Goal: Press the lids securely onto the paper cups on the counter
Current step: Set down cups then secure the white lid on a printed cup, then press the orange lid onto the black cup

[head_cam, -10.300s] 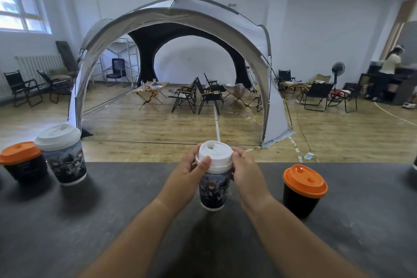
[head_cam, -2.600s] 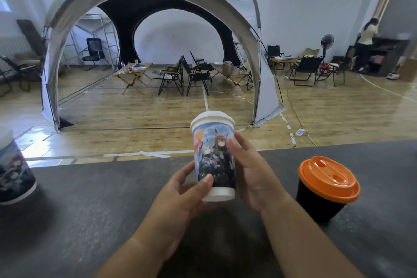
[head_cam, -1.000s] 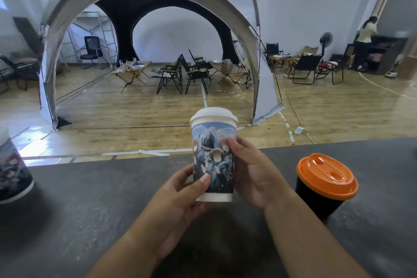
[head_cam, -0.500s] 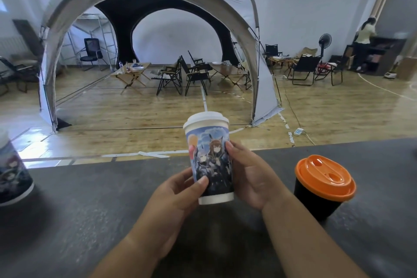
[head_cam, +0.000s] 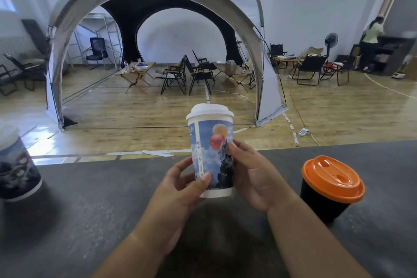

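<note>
Tent (head_cam: 158, 4): a big grey dome with arched openings, standing on the wooden floor (head_cam: 135, 119) across the room; folding chairs (head_cam: 198, 72) sit under it.
Counter (head_cam: 90, 210): a dark, mottled surface running across the whole lower part of the view.
Person (head_cam: 372, 43): far right, standing at dark furniture, just beyond a fan (head_cam: 331, 39).
Left hand (head_cam: 180, 185): curled round the lower left side of the printed cup (head_cam: 212, 153), thumb laid across its front near the base, fingers behind it.
Right hand (head_cam: 252, 178): wrapped round the cup's right side, thumb tip pressed on the printed picture about halfway up.
Printed cup: upright between both hands at the middle of the view, over the counter (its base looks raised off the surface, though that is hard to be sure of).
Black cup (head_cam: 322, 198): standing on the counter just right of the right hand, apart from it.
Second printed cup (head_cam: 15, 171): on the counter at the far left edge, partly cut off and blurred.
Orange lid (head_cam: 331, 178): seated on the black cup.
White lid (head_cam: 209, 111): sitting level on the printed cup's rim.
</note>
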`<state>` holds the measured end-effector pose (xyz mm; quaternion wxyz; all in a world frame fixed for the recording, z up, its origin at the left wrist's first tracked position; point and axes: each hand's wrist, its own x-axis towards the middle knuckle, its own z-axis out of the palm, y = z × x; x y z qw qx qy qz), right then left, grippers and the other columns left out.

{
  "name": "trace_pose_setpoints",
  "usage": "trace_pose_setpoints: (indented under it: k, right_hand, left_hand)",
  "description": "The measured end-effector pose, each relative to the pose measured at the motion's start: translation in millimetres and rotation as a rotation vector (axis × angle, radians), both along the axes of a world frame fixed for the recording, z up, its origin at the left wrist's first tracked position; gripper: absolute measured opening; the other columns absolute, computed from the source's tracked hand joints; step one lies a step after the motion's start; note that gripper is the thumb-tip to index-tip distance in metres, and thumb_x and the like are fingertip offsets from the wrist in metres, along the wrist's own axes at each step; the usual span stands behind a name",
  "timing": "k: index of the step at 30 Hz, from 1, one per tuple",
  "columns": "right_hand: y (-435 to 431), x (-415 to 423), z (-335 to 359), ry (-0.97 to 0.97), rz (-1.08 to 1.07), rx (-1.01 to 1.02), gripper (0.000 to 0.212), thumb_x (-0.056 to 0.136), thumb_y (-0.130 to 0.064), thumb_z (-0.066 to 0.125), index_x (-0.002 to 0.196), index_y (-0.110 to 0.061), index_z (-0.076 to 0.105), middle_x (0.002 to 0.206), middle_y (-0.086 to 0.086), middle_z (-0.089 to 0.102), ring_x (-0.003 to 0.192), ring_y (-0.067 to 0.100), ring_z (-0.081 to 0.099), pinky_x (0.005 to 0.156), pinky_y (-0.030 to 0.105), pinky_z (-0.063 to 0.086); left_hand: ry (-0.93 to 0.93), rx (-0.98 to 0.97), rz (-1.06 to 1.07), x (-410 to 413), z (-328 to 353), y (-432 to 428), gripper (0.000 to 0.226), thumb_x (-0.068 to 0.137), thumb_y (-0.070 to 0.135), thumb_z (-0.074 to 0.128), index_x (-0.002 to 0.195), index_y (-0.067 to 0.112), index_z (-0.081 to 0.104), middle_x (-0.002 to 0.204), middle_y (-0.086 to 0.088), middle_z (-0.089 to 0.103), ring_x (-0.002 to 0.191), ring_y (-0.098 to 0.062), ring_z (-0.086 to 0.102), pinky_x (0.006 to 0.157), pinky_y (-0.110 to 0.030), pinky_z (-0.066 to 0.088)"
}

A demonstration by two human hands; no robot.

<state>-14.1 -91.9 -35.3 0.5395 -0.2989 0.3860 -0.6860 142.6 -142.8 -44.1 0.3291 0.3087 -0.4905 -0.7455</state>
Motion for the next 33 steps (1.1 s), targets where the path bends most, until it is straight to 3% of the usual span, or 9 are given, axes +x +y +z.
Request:
trace_pose_setpoints:
  k: [4, 9, 12, 18, 22, 24, 27, 30, 33]
  right_hand:
    - [3, 3, -3, 0.173, -0.155, 0.048, 0.081, 0.061, -0.031, 0.082, 0.134, -0.018, 0.049, 0.118, 0.012, 0.071, 0.105, 0.03, 0.071, 0.094, 0.05, 0.055]
    - [3, 0, 2, 0.027, 0.009, 0.012, 0.055, 0.082, -0.027, 0.07, 0.129, -0.002, 0.056, 0.113, 0.019, 0.07, 0.102, 0.034, 0.068, 0.087, 0.046, 0.059]
    - [1, -4, -2, 0.042, 0.085, -0.007, 0.063, 0.08, -0.03, 0.068, 0.133, 0.001, 0.053, 0.121, 0.023, 0.064, 0.109, 0.038, 0.063, 0.094, 0.049, 0.055]
    - [1, 1, -3, 0.165, 0.178, -0.05, 0.059, 0.084, -0.027, 0.069, 0.138, -0.009, 0.051, 0.132, 0.022, 0.061, 0.12, 0.04, 0.06, 0.097, 0.049, 0.052]
    - [3, 32, 6, 0.341, 0.085, 0.023, 0.057, 0.081, -0.04, 0.064, 0.135, -0.026, 0.054, 0.123, 0.0, 0.07, 0.118, 0.023, 0.065, 0.097, 0.041, 0.053]
    - [-1, 51, 6, 0.271, 0.053, 0.136, 0.061, 0.081, -0.057, 0.057, 0.136, -0.03, 0.054, 0.127, -0.003, 0.068, 0.118, 0.022, 0.064, 0.099, 0.046, 0.049]
    - [-10, 97, 5, -0.057, 0.185, 0.316, 0.067, 0.094, -0.062, 0.042, 0.145, -0.018, 0.043, 0.128, 0.018, 0.065, 0.11, 0.036, 0.067, 0.088, 0.048, 0.052]
    - [-19, 156, 8, -0.074, 0.327, 0.317, 0.068, 0.099, -0.056, 0.031, 0.132, -0.002, 0.056, 0.121, 0.025, 0.067, 0.115, 0.04, 0.064, 0.096, 0.049, 0.048]
    - [-35, 216, 12, -0.053, 0.386, 0.273, 0.067, 0.101, -0.054, 0.027, 0.123, -0.003, 0.065, 0.117, 0.022, 0.07, 0.115, 0.035, 0.064, 0.106, 0.049, 0.043]
  left_hand:
    - [-0.15, -0.185, -0.029, 2, -2, 1, 0.084, 0.047, 0.039, 0.085, 0.125, 0.035, 0.053, 0.112, -0.004, 0.069, 0.102, -0.021, 0.069, 0.092, -0.042, 0.055]
    - [0.009, -0.08, -0.003, -3, -7, -1, 0.058, 0.061, 0.022, 0.073, 0.117, 0.02, 0.057, 0.101, -0.009, 0.075, 0.094, -0.024, 0.072, 0.081, -0.039, 0.058]
    - [-0.032, -0.154, 0.034, -2, -10, -4, 0.064, 0.054, 0.023, 0.078, 0.115, 0.024, 0.058, 0.098, -0.006, 0.075, 0.093, -0.021, 0.072, 0.076, -0.035, 0.057]
    - [-0.042, -0.209, -0.046, 2, 0, -2, 0.062, 0.06, 0.013, 0.077, 0.119, 0.016, 0.059, 0.1, -0.003, 0.075, 0.093, -0.016, 0.072, 0.074, -0.025, 0.057]
    - [-0.12, -0.255, 0.034, 24, 13, -7, 0.065, 0.057, 0.026, 0.087, 0.115, 0.017, 0.061, 0.101, 0.0, 0.075, 0.098, -0.018, 0.071, 0.08, -0.03, 0.057]
    - [-0.187, -0.297, 0.112, 49, 17, -8, 0.069, 0.055, 0.033, 0.092, 0.116, 0.023, 0.06, 0.103, 0.006, 0.074, 0.098, -0.013, 0.07, 0.087, -0.035, 0.057]
    - [-0.172, -0.337, 0.267, 95, 18, 0, 0.063, 0.065, 0.018, 0.088, 0.119, 0.025, 0.056, 0.105, 0.007, 0.073, 0.095, -0.008, 0.07, 0.084, -0.031, 0.058]
    - [-0.179, -0.393, 0.387, 143, 13, 3, 0.064, 0.066, 0.016, 0.088, 0.119, 0.032, 0.055, 0.107, 0.007, 0.073, 0.1, -0.012, 0.069, 0.089, -0.039, 0.057]
    - [-0.208, -0.416, 0.558, 191, 5, -5, 0.07, 0.063, 0.019, 0.09, 0.12, 0.034, 0.052, 0.11, 0.009, 0.071, 0.101, -0.007, 0.068, 0.09, -0.037, 0.056]
